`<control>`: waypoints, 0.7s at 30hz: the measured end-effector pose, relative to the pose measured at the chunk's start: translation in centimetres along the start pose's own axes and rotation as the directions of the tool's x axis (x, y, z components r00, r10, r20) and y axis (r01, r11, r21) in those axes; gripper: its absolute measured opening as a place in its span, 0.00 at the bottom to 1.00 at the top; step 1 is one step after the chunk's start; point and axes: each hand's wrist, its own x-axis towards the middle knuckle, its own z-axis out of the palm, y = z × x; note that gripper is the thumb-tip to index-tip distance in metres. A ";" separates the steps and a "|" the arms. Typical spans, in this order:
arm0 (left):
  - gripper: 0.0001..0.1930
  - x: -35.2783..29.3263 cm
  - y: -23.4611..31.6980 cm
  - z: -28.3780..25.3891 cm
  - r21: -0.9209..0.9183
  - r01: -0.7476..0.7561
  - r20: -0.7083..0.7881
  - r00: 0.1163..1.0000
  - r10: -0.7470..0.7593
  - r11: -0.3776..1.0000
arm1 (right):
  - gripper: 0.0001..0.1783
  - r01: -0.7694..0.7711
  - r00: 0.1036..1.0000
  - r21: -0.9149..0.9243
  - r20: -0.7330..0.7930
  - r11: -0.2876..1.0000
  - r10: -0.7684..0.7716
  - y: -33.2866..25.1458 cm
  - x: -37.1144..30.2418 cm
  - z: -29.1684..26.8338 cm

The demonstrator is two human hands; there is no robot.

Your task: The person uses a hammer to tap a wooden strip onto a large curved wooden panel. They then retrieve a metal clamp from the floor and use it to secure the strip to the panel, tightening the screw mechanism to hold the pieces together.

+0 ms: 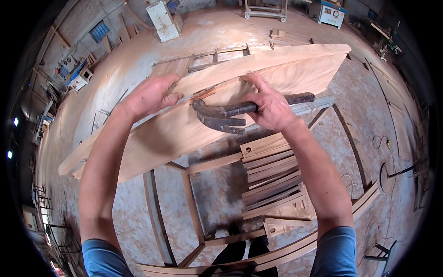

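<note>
A long, pale wooden panel stands tilted on edge in front of me, slanting up to the far right. Along its upper edge runs a thick wooden rail. A gap with a reddish-brown, splintered strip shows between rail and panel. My left hand is closed over the rail's edge, fingers on the far side and thumb on the near side. My right hand grips the dark handle of a claw hammer, whose head points left. Its forefinger reaches up to the panel beside the gap.
Below the panel lies a wooden frame on the floor. Several slats are stacked inside it, near my feet. Another panelled frame lies beyond the panel. A pale cabinet and a blue-topped machine stand far off. Cables lie at the right.
</note>
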 end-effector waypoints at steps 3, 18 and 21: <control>0.19 0.4 -0.8 0.2 -0.042 0.041 0.003 0.999 -0.041 0.998 | 0.08 -0.025 1.000 0.014 -0.006 1.000 0.025 -0.3 0.1 0.1; 0.17 2.8 -1.9 0.6 -0.403 0.226 0.235 0.962 -0.139 0.887 | 0.06 0.027 0.997 -0.039 -0.064 0.999 -0.029 0.8 0.7 1.2; 0.18 3.4 -0.8 0.4 -0.368 0.310 0.292 0.934 -0.207 0.877 | 0.04 -0.021 1.000 -0.040 -0.018 0.999 0.020 0.9 0.4 1.1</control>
